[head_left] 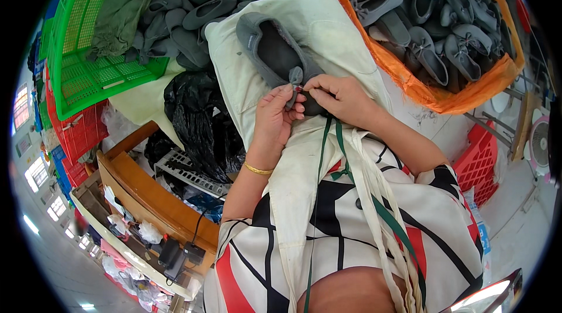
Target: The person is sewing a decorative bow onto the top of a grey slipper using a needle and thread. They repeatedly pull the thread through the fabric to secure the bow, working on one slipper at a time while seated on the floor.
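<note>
A grey slip-on shoe [249, 36] lies on the pale cloth [328, 26] over my lap, its opening facing up and its toe end toward me. At the toe end is a small grey bow [296, 74] with a bit of red at its middle. My left hand [276, 109] pinches the bow from the left, fingers curled. From the right, my right hand [338, 97] closes thumb and finger at the bow's middle; whether a thread or needle is between them is too small to make out.
Many grey shoes with bows fill an orange sack [468, 99] at the right. More grey shoes [211, 11] are heaped at the upper left beside a green basket [73, 73]. A black plastic bag [196, 108] and a wooden drawer table [146, 190] stand left; a red crate [477, 163] stands right.
</note>
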